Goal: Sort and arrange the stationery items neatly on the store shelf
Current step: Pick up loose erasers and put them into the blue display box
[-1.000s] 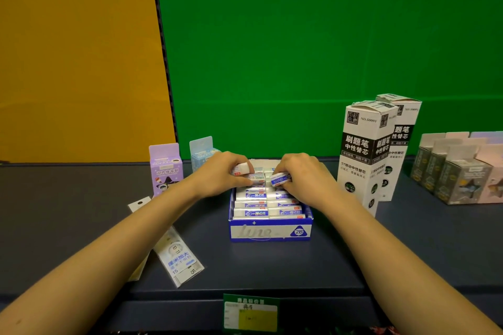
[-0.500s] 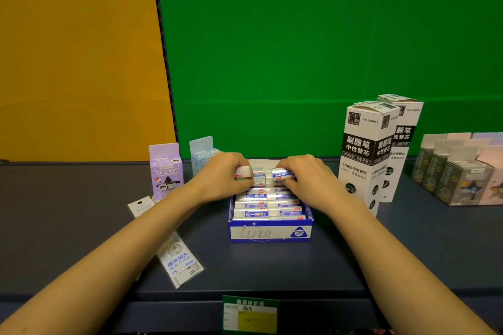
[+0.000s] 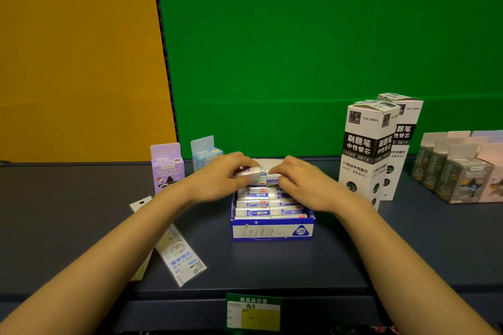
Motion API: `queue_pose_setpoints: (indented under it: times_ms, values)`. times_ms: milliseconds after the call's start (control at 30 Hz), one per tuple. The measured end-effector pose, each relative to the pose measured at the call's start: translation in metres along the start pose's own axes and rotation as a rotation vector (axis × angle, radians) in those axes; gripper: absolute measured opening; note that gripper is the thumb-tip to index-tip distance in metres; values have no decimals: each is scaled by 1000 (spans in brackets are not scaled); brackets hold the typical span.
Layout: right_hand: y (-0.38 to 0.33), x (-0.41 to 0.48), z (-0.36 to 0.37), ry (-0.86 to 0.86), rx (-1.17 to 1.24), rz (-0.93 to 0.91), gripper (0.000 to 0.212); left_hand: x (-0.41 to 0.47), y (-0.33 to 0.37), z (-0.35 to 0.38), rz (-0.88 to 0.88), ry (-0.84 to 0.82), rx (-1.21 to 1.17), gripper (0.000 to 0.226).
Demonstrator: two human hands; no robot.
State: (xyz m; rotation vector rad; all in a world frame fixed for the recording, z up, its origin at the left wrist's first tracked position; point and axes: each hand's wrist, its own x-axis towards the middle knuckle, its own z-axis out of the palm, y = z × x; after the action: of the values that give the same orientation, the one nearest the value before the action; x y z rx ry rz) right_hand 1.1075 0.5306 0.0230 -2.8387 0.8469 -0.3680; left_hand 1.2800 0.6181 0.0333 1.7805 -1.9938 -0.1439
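A blue and white display box (image 3: pixel 272 231) marked 2B stands mid-shelf, filled with rows of white erasers (image 3: pixel 254 212) in blue-printed sleeves. Over the back rows, my left hand (image 3: pixel 220 179) pinches one eraser (image 3: pixel 251 172) at its end. Beside it my right hand (image 3: pixel 302 182) holds another eraser (image 3: pixel 273 178) with its fingertips. Both erasers sit at the top of the back rows, close together. The back rows are partly hidden by my hands.
A packaged ruler (image 3: pixel 181 255) lies left of the box. A purple carton (image 3: pixel 166 167) and a light blue one (image 3: pixel 205 153) stand behind my left arm. Two tall white refill boxes (image 3: pixel 367 149) stand on the right, several grey cartons (image 3: pixel 457 171) further right. A price tag (image 3: pixel 253 313) hangs on the shelf edge.
Both hands have shifted slightly toward the back of the box with their erasers, and the two erasers have come closer together and lower.
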Motion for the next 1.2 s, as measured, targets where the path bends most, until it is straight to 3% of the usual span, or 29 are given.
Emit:
queue_pose_setpoints:
  times_ms: [233,600,967,1200]
  values:
    - [0,-5,-6,83,-52,0,34,3,-1,5,-15,142,21,28]
    - [3,-4,-3,126,-85,50,28,5,4,11,18,99,171,31]
    - [-1,-6,-3,137,-132,108,28,1,5,10,35,-48,319,36]
    - [-3,-8,-3,162,-147,104,25,1,17,8,46,82,408,26]
